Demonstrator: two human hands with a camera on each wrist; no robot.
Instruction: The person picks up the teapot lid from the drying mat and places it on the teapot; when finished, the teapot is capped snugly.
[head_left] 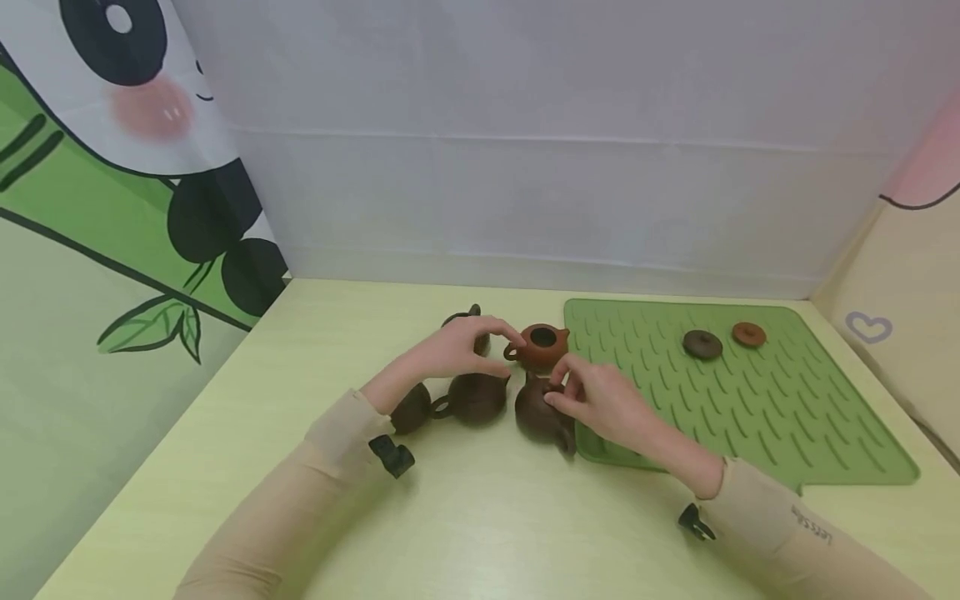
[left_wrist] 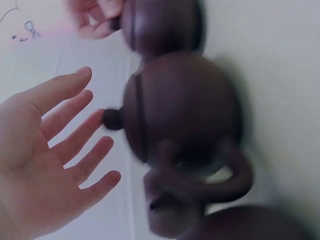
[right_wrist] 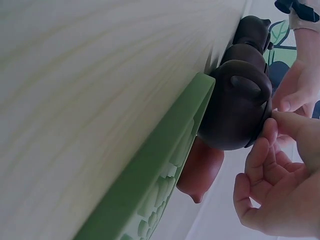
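Note:
My right hand [head_left: 603, 400] pinches the knob of the lid on a dark brown teapot [head_left: 538, 414] beside the green mat. In the right wrist view, thumb and forefinger meet at the top of that teapot [right_wrist: 232, 107]. My left hand [head_left: 461, 346] hovers over the other teapots, its fingers spread and loosely bent in the left wrist view. Nearest to it there is a lidded dark teapot [left_wrist: 182, 110], its knob [left_wrist: 114, 119] close to the fingertips; whether they touch is unclear. A reddish-brown teapot [head_left: 538, 354] behind stands without its lid.
A green ridged mat [head_left: 660, 408] covers the table's right side. Lying on it are a dark lid [head_left: 702, 344] and a reddish-brown lid [head_left: 749, 335]. Another dark teapot [head_left: 411, 410] stands at the left, and one more [head_left: 474, 311] is partly hidden behind my left hand.

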